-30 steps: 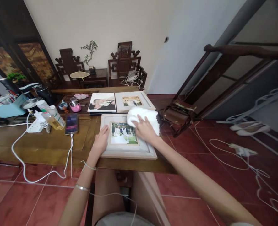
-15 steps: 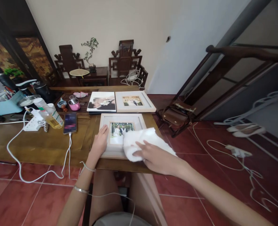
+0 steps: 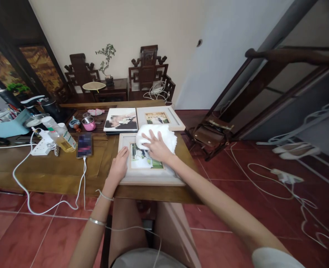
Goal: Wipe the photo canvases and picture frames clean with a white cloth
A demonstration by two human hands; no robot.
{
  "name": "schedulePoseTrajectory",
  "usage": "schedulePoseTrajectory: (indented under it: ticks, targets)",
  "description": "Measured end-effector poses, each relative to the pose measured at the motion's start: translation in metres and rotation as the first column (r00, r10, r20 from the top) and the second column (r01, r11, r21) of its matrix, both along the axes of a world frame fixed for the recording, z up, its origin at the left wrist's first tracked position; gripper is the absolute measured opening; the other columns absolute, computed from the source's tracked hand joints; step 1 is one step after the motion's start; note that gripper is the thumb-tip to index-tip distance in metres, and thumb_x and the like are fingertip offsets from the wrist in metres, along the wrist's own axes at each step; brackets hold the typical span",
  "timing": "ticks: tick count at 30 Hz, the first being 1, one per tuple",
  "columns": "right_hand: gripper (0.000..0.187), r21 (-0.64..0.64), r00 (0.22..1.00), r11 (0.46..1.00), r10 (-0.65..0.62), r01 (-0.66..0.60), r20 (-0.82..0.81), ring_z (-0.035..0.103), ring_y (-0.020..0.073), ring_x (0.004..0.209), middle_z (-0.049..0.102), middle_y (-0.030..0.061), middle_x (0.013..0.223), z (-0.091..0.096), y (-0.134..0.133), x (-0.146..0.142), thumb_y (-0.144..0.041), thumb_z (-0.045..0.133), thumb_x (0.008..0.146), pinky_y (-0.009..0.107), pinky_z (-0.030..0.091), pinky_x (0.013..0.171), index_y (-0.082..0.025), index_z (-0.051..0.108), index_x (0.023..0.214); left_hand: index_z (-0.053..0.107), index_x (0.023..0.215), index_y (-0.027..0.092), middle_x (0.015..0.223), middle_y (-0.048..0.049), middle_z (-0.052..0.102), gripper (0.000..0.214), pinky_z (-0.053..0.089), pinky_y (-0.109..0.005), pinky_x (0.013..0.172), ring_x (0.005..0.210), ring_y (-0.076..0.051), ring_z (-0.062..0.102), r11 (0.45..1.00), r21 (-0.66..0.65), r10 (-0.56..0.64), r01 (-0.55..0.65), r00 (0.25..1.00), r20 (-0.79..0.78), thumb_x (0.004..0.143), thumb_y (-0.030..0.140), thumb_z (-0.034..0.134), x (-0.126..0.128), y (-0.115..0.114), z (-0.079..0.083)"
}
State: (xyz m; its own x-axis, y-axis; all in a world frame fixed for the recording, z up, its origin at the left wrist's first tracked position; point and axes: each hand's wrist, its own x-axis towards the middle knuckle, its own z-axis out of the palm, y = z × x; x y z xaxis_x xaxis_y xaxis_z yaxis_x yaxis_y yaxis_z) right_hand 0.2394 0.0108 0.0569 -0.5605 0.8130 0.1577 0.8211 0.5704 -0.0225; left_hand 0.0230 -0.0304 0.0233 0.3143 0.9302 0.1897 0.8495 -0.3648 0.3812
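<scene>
A picture frame [image 3: 153, 181] with a pale wooden border lies flat at the table's near edge, holding a photo of two people outdoors. My left hand [image 3: 119, 163] grips its left side, fingers over the border. With fingers spread, my right hand [image 3: 156, 144] holds a white cloth [image 3: 168, 137] bunched against the upper part of the frame. The cloth hides the top right of the photo and part of the far border. Just behind lie a second framed photo [image 3: 178, 118] and a photo album or panel [image 3: 121, 119] with a partly pixelated picture.
Left on the table [image 3: 97, 182] are a phone [image 3: 84, 145] on a white cable, a bottle of yellowish liquid [image 3: 65, 139], a power strip [image 3: 41, 147], a pink cup [image 3: 89, 123] and a blue bin [image 3: 9, 126]. A wooden chair [image 3: 253, 85] with a brown bag [image 3: 210, 136] stands right.
My right hand has moved the white cloth from the frame's lower right up to its far edge, uncovering the lower right corner. My left hand stays on the left border.
</scene>
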Motion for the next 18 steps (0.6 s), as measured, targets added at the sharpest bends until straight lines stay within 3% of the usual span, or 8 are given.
schedulePoseTrajectory:
  ticks: [2, 5, 8, 12, 15, 18]
  targets:
    - [0.053, -0.033, 0.999, 0.999, 0.036, -0.035, 0.016, 0.012, 0.0383, 0.138, 0.032, 0.0083, 0.148, 0.0, -0.004, -0.002, -0.007, 0.046, 0.072, 0.069, 0.011, 0.103, -0.017, 0.06, 0.122, 0.044, 0.133, 0.012, 0.146, -0.0108, 0.037, 0.061, 0.032, -0.041, 0.111, 0.137, -0.019, 0.03, 1.0, 0.004, 0.004, -0.004, 1.0, 0.013, 0.076, -0.006, 0.031, 0.0, 0.001, -0.002]
    - [0.054, -0.118, 0.988, 0.981, 0.152, -0.152, -0.003, 0.018, 0.0339, 0.138, 0.037, 0.0079, 0.146, 0.005, -0.033, 0.001, -0.005, 0.045, 0.069, 0.066, 0.015, 0.104, -0.018, 0.061, 0.12, 0.043, 0.133, 0.011, 0.146, -0.0134, 0.037, 0.062, 0.033, -0.044, 0.11, 0.137, -0.021, 0.03, 1.0, 0.016, -0.009, 0.009, 1.0, 0.028, 0.075, -0.007, 0.031, 0.001, 0.002, -0.004]
    - [0.056, -0.233, 0.97, 0.941, 0.239, -0.244, -0.05, 0.023, 0.031, 0.137, 0.042, 0.0087, 0.143, 0.019, -0.07, 0.009, -0.003, 0.044, 0.066, 0.063, 0.016, 0.106, -0.018, 0.063, 0.117, 0.043, 0.133, 0.011, 0.145, -0.015, 0.038, 0.063, 0.032, -0.047, 0.109, 0.137, -0.022, 0.031, 0.999, 0.037, -0.012, 0.01, 0.999, 0.053, 0.074, -0.007, 0.031, 0.002, 0.002, -0.006]
    - [0.056, -0.382, 0.951, 0.871, 0.288, -0.309, -0.112, 0.033, 0.0247, 0.133, 0.061, 0.0118, 0.124, 0.041, -0.102, 0.013, 0.0, 0.041, 0.065, 0.054, 0.023, 0.107, -0.019, 0.066, 0.111, 0.043, 0.133, 0.012, 0.145, -0.0146, 0.038, 0.063, 0.031, -0.048, 0.11, 0.137, -0.023, 0.031, 0.998, 0.059, -0.022, 0.017, 0.997, 0.074, 0.074, -0.007, 0.031, 0.001, 0.004, -0.008]
    - [0.055, -0.388, 0.95, 0.867, 0.281, -0.313, -0.138, 0.035, 0.0235, 0.133, 0.061, 0.0123, 0.122, 0.042, -0.103, 0.008, -0.001, 0.041, 0.066, 0.051, 0.025, 0.107, -0.02, 0.066, 0.111, 0.042, 0.134, 0.012, 0.145, -0.0142, 0.038, 0.064, 0.03, -0.047, 0.111, 0.137, -0.023, 0.03, 0.997, 0.06, -0.045, 0.04, 0.995, 0.086, 0.073, -0.007, 0.031, -0.002, 0.004, -0.01]
    - [0.056, -0.309, 0.968, 0.919, 0.216, -0.245, -0.125, 0.029, 0.0253, 0.136, 0.048, 0.0111, 0.138, 0.028, -0.083, 0.007, -0.002, 0.042, 0.067, 0.052, 0.021, 0.108, -0.019, 0.062, 0.117, 0.041, 0.135, 0.012, 0.146, -0.0149, 0.037, 0.067, 0.028, -0.047, 0.111, 0.138, -0.022, 0.028, 0.997, 0.047, -0.061, 0.057, 0.996, 0.07, 0.071, -0.008, 0.032, -0.003, 0.003, -0.009]
